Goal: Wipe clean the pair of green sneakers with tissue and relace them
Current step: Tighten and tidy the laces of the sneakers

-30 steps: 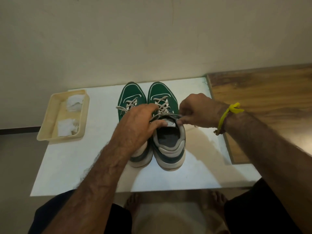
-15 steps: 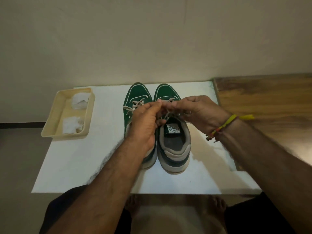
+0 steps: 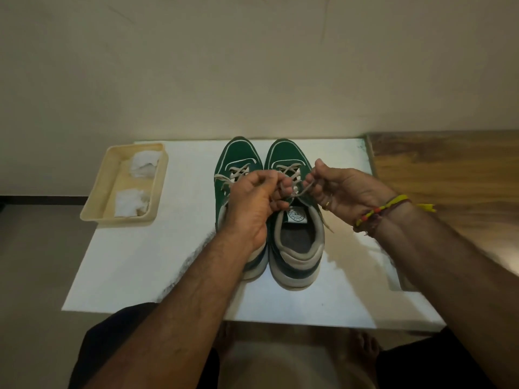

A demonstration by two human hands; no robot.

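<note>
Two green sneakers with grey heels stand side by side on the white table (image 3: 146, 262), toes toward the wall. The left sneaker (image 3: 238, 155) is partly hidden under my left forearm. Over the right sneaker (image 3: 297, 245), my left hand (image 3: 252, 203) pinches one end of its off-white lace (image 3: 302, 190). My right hand (image 3: 342, 192) pinches the other end, palm turned up. The lace runs between the two hands above the tongue, and a loose tail hangs at the shoe's right side.
A cream tray (image 3: 109, 175) holding two crumpled white tissues (image 3: 130, 203) sits at the table's back left corner. A wooden surface (image 3: 449, 175) adjoins the table on the right. A plain wall stands close behind the shoes. My bare feet show below the front edge.
Both hands rose from the shoe's tongue, met over the lacing, and have now drawn apart with the lace ends, the right hand turning palm up.
</note>
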